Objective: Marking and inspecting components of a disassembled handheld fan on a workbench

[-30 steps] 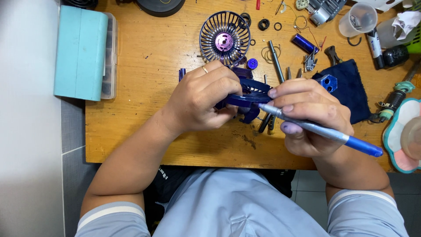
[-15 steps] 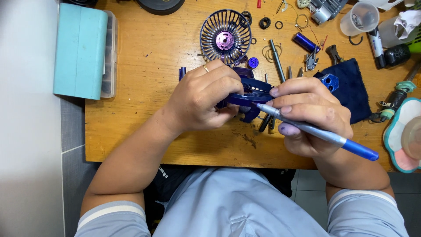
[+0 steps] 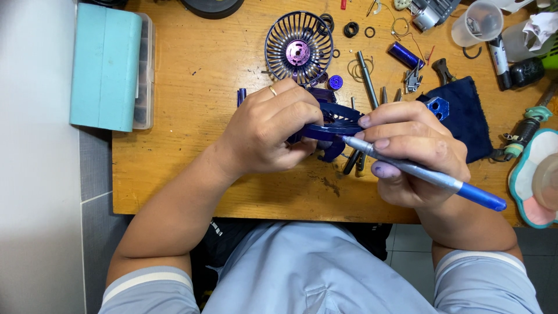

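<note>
My left hand (image 3: 270,131) wraps around a dark blue plastic fan part (image 3: 334,122) above the middle of the wooden table (image 3: 174,87). A ring sits on one finger. My right hand (image 3: 415,148) steadies the same part with its fingertips and also grips a blue and silver pen-shaped tool (image 3: 424,174). The tool's tip points left at the part. A round purple fan grille (image 3: 298,49) lies flat on the table just beyond my hands.
A teal box on a clear organiser (image 3: 107,70) sits at the left edge. A dark blue cloth (image 3: 465,119), small rings, screws, a blue cylinder (image 3: 404,55), a plastic cup (image 3: 479,23) and tools crowd the far right. A teal-rimmed dish (image 3: 532,180) lies at right.
The pen-shaped tool's rear end has dipped and shifted slightly left. Both hands stay on the fan part almost unmoved.
</note>
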